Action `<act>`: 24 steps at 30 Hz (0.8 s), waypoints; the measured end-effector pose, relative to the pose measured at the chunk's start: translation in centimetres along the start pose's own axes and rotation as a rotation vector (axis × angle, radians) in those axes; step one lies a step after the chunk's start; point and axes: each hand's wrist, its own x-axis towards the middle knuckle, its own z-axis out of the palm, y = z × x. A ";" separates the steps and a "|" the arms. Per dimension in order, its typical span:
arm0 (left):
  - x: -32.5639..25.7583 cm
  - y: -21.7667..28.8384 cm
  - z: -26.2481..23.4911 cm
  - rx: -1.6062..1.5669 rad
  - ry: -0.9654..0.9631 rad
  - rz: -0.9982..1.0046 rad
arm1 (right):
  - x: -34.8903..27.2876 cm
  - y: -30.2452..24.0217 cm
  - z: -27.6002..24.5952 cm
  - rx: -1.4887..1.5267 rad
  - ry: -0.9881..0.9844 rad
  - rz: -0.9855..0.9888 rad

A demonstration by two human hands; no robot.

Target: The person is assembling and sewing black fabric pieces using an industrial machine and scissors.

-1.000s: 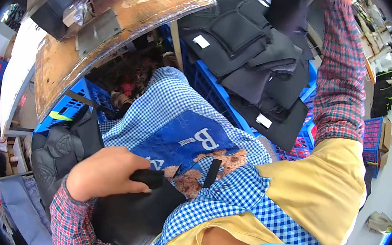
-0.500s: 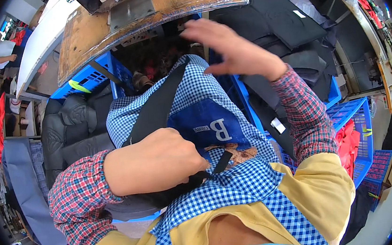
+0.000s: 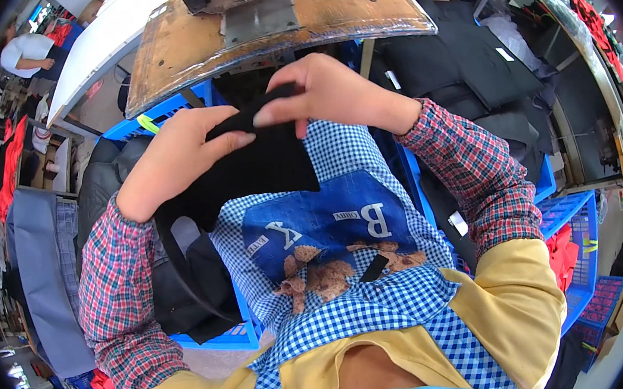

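A piece of black fabric (image 3: 271,161) hangs in front of me, between my hands and over my lap. My left hand (image 3: 176,155) is closed on its upper left edge, thumb on top. Just to the right, my right hand (image 3: 324,92) pinches the upper edge between thumb and fingers. A narrow black strip (image 3: 184,270) trails from the left side of the fabric in a loose curve. Beneath lies my blue-and-white checked apron (image 3: 337,147) with a dark blue printed panel. A small black rectangle (image 3: 373,268) shows on the apron.
A worn wooden board (image 3: 354,10) with a grey metal plate juts out ahead. Blue crates (image 3: 246,334) with black pieces stand on both sides of me. Stacked black panels (image 3: 486,65) lie to the right. Another person (image 3: 28,55) is at the far left.
My left hand has moved up and forward from my lap with the black fabric. My right hand, open before, has come in and taken hold of its upper edge.
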 end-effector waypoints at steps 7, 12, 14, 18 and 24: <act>2.7 -3.9 -1.8 -0.076 -0.055 0.052 | 3.1 3.2 -2.1 0.506 0.117 0.038; 6.3 -7.7 -4.2 0.119 -0.143 0.112 | 5.6 4.6 -3.0 0.631 0.142 0.126; 8.2 -9.1 -5.7 0.133 -0.175 0.009 | 6.9 5.2 -3.4 0.699 0.169 0.151; 11.7 -11.2 -7.3 0.205 -0.075 0.015 | 9.6 6.9 -4.1 0.837 0.230 0.157; 16.3 -13.8 -8.4 0.369 -0.063 -0.055 | 13.2 9.5 -6.0 0.902 0.255 0.171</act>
